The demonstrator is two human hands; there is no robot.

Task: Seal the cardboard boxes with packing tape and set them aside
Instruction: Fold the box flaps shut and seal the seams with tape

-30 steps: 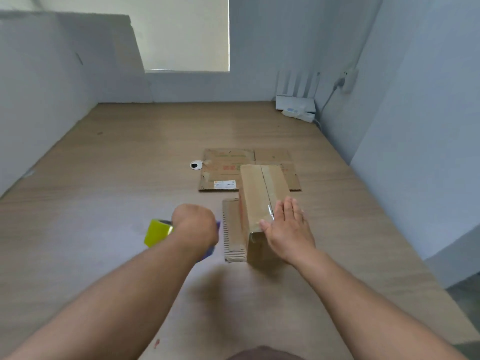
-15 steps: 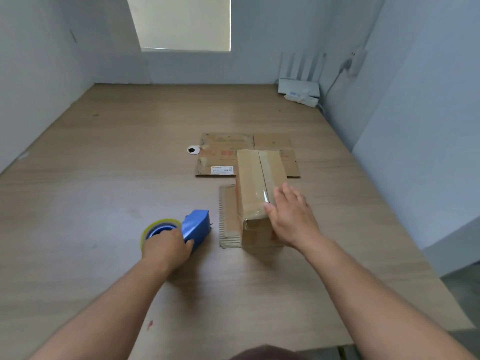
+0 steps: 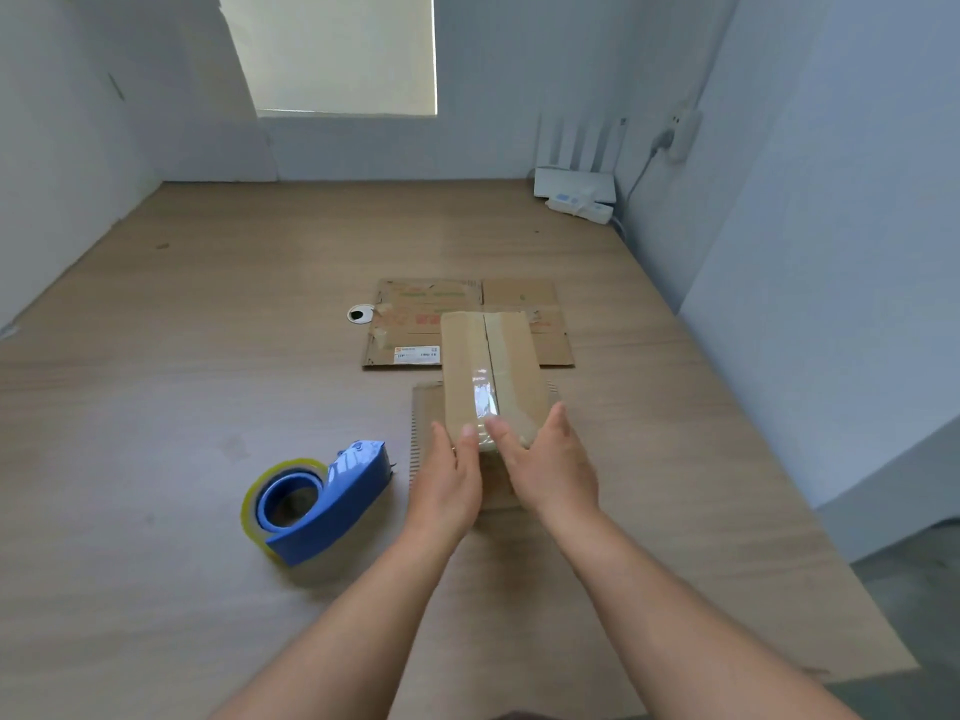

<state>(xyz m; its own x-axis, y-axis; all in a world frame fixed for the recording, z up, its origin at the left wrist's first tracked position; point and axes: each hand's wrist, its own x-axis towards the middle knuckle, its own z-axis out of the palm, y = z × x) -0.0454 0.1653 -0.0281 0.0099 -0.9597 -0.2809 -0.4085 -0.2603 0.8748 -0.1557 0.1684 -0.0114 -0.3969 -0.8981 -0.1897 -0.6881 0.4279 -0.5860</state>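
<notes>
A small brown cardboard box stands on the wooden table, with clear tape running down the middle seam of its top. My left hand and my right hand both press on the box's near end, fingers flat against the tape and the near face. The blue tape dispenser with its yellowish roll lies on the table to the left of my left hand, apart from it. A flat piece of corrugated cardboard lies under the box.
A flattened cardboard box lies behind the small box, beside a round cable hole. A white router and a power strip sit in the far right corner. Walls close in the table on the left, back and right.
My left hand set the tape dispenser down on the table, let go of it and moved right onto the box's near end. My right hand slid toward the near edge.
</notes>
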